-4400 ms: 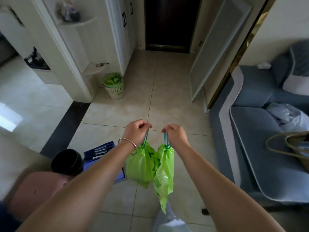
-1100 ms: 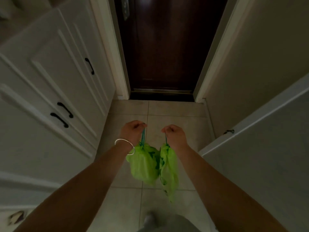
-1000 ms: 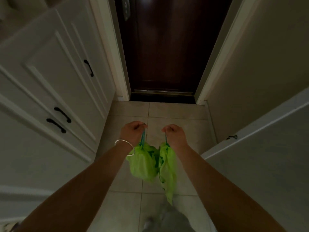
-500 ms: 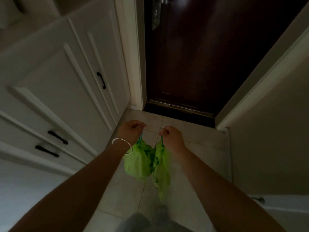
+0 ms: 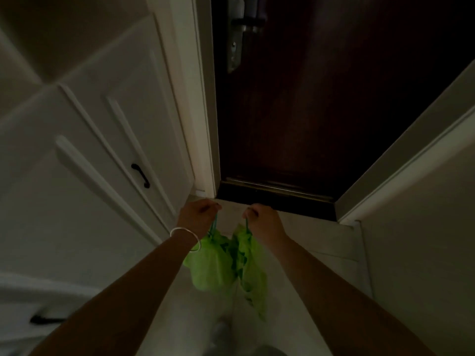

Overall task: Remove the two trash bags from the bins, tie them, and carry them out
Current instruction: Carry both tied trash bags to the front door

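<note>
Hallway, before the door (image 5: 334,98). Bags: two, green, tied shut, hanging side by side and touching just short of the door's threshold (image 5: 277,199), clear of the floor (image 5: 321,242). Left bag (image 5: 209,265): rounder, fuller. Right bag (image 5: 253,268): thinner, hangs lower to a tail. Hands: two, held apart, knuckles up, each clamped on its own bag's blue-green drawstring; left hand (image 5: 198,214) carries the left bag, right hand (image 5: 264,219) the right. Held by the strings, probably so the closed necks stay cinched under the load and the bags swing away from the legs. Bracelet (image 5: 185,236): one, silver, on the left wrist. Door: one, dark wood, closed, with one metal handle plate (image 5: 237,34) at its left edge. Cabinet (image 5: 90,163): one white run left of the door, two black pulls in view. Judgement: bins emptied and tying done; carrying out remains, and the door will need a free hand, so both bags may have to pass to one.
</note>
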